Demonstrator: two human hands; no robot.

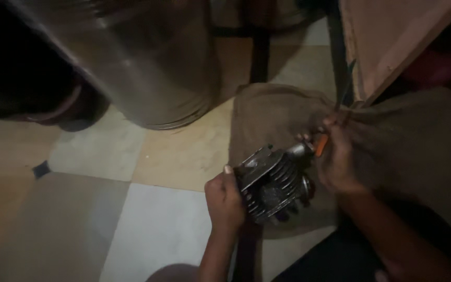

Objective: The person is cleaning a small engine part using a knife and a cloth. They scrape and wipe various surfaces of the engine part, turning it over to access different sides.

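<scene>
Fingers (230,180) of your left hand (224,201) wrap the near side of the finned engine cylinder (273,184), thumb up on its flat top edge, holding it just above the floor. Your right hand (335,162) is closed around an orange-handled tool (321,144), its working end hidden where it meets the cylinder's metal neck (299,150). Keep the left grip firm on the fins so the part does not twist, and keep the tool in line with the neck, pressing steadily. The cylinder hangs over the edge of a brown burlap sack (403,141) spread on the tiled floor (147,156). A big steel drum (147,68) stands well apart to the upper left, and a wooden board (392,42) leans close above your right hand, so room is tighter there; bare tiles to the left are free.
</scene>
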